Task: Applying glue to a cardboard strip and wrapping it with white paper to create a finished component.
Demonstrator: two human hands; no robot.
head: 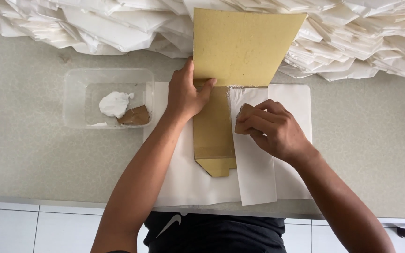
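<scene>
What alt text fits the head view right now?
Left hand presses a tan cardboard template onto white paper, while the right hand rubs a small cardboard scrap along a folded paper flap. A clear tub of white paste sits left.

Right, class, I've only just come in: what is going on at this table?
A person is working on a sheet of white paper spread on a pale table. The left hand presses down a tan cardboard template lying on the sheet. The right hand pinches a small scrap of brown card against a folded-over paper flap. To the left stands a clear plastic tub holding a blob of white paste and another card scrap. Stacks of folded white paper lie along the far side.
</scene>
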